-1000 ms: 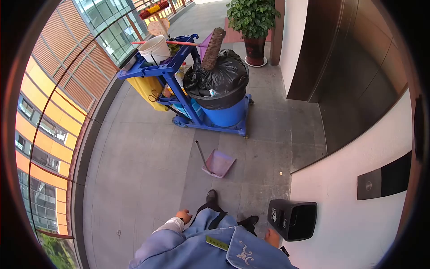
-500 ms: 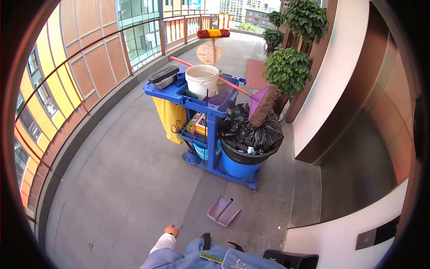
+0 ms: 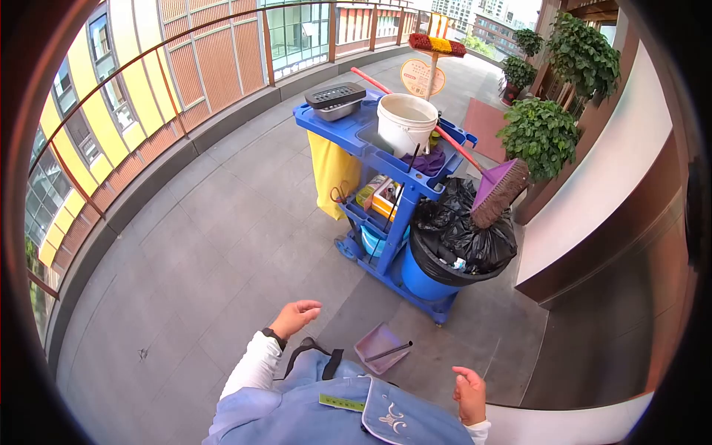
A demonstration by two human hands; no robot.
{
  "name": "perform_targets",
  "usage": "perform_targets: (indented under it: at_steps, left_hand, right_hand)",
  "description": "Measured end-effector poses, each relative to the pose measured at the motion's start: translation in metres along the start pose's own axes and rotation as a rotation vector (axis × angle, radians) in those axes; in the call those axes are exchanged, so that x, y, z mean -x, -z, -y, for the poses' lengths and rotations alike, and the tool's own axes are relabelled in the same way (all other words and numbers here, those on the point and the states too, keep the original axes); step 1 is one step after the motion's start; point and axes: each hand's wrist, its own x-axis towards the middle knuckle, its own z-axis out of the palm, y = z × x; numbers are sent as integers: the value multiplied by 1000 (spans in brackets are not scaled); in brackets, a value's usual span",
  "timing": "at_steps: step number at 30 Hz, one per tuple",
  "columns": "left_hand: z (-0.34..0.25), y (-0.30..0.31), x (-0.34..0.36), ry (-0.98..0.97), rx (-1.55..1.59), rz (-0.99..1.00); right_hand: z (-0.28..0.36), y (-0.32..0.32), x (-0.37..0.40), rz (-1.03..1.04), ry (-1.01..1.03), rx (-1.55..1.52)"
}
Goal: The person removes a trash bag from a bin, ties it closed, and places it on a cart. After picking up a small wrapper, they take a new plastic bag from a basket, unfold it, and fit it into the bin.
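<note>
My left hand [image 3: 295, 319] is held out in front of my body, fingers stretched forward and nothing in it. My right hand [image 3: 469, 395] is raised low at the right, fingers loosely bent, with no object visible in it. Between the two hands, a pinkish-purple dustpan [image 3: 378, 345] with a dark handle lies on the floor, touched by neither. Beyond it stands a blue cleaning cart [image 3: 400, 256], apart from both hands. On the cart sit a white bucket [image 3: 406, 132] and a lidded metal tray [image 3: 337, 102].
A purple broom [image 3: 498, 191] rests across the cart, its head over a black-bagged blue bin [image 3: 430, 278]. A yellow bag [image 3: 330, 174] hangs at the cart's left. Railing [image 3: 267, 48] curves along the left; potted plants [image 3: 540, 139] and a wall stand on the right.
My left hand has risen and come forward, and my right hand has come into view. The view has shifted, so the cart appears farther right. The dustpan's handle points differently.
</note>
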Motion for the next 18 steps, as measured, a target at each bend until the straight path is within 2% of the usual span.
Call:
perform_targets:
  at_steps: [2,3,5,8,9,11,13,17,18]
  left_hand:
    - [-81,10,-5,-245,-41,104]
    - [-121,19,-3,-358,-69,168]
    - [-181,52,4,-266,9,325]
    - [-222,120,0,-765,-14,500]
    - [-241,143,0,-930,-23,488]
    - [-280,183,-5,-1269,-24,445]
    - [-302,217,-13,-1453,31,367]
    - [-344,277,-51,-1565,223,533]
    - [-344,288,-63,-1570,239,515]
  right_hand:
    - [17,-39,-3,145,88,78]
    - [26,-59,-9,106,147,97]
    - [40,-103,-28,29,268,126]
    - [58,-182,-75,-20,392,123]
    - [65,-211,-92,-40,437,149]
    - [81,-270,-123,38,381,174]
    - [88,-318,-148,122,305,171]
    - [95,-372,-199,222,270,251]
    - [93,-376,-212,256,271,246]
